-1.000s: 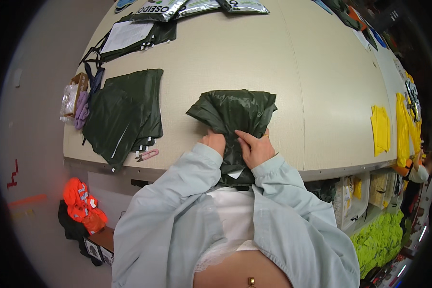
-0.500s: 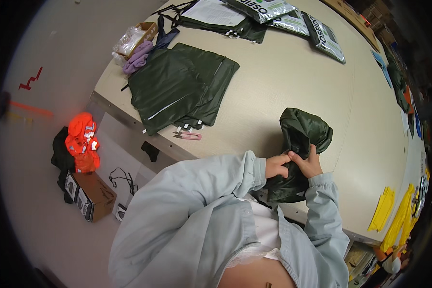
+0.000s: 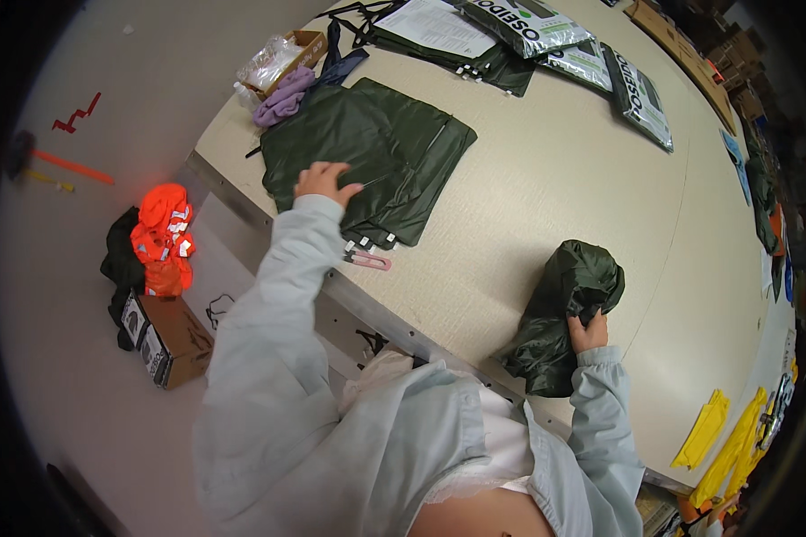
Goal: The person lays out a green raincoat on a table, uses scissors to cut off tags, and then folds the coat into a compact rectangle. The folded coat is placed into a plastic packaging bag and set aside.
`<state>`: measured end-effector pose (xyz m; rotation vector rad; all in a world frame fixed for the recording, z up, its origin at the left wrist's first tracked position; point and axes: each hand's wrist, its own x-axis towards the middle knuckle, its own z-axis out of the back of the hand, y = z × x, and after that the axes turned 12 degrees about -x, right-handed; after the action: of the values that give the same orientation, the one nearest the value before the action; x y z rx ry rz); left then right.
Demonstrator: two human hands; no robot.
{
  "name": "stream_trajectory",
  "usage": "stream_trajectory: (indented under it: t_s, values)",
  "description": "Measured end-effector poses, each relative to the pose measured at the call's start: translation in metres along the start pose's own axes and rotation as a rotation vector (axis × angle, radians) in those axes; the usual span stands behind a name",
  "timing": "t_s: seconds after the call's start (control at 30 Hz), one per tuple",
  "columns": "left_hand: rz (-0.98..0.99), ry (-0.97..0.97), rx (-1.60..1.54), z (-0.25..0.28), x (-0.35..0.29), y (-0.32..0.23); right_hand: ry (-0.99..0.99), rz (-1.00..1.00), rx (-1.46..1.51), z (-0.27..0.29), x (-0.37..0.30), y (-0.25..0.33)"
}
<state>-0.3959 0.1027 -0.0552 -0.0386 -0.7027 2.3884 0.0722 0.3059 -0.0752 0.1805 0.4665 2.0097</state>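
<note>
My right hand (image 3: 588,333) grips a bunched dark green fabric bundle (image 3: 560,313), a puffed, glossy roll at the table's near edge. Its fingertips sink into a fold, so part of the grip is hidden. Away to the left, my left hand (image 3: 327,183) is over a stack of flat dark green fabric pieces (image 3: 421,148), fingers apart and holding nothing. Whether it touches the top piece I cannot tell. Small white tags stick out along the stack's near edge. Just below them lies a pair of pink thread snips (image 3: 367,259).
Behind the stack are a purple cloth (image 3: 284,98) and a cardboard box (image 3: 303,63) with clear plastic. Packaged goods (image 3: 638,98) and a paper sheet (image 3: 434,31) lie at the far side. Yellow pieces (image 3: 700,430) are at the right edge. Orange garments (image 3: 163,228) and a carton (image 3: 177,336) stand at left.
My left hand has let go of the green bundle and moved left to the fabric stack. My right hand keeps its hold. The whole view has shifted slightly.
</note>
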Motion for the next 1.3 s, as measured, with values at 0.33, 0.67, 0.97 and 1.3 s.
stream_trajectory:
  t_s: [0.33,0.67,0.97,1.3]
  values:
    - [-0.261,-0.149,-0.103,-0.006,0.018,0.035,0.122,-0.065,-0.026,0.012,-0.006,0.010]
    - [-0.677,0.258,-0.424,-0.039,-0.082,-0.187,-0.110,0.282,0.239,0.096,-0.047,0.004]
    - [-0.367,0.617,-0.782,-0.098,-0.169,-0.251,0.528,0.684,-0.388,0.113,-0.072,0.013]
    - [-0.608,0.651,-0.635,-0.051,-0.222,-0.284,0.050,0.219,-0.435,0.069,-0.085,0.001]
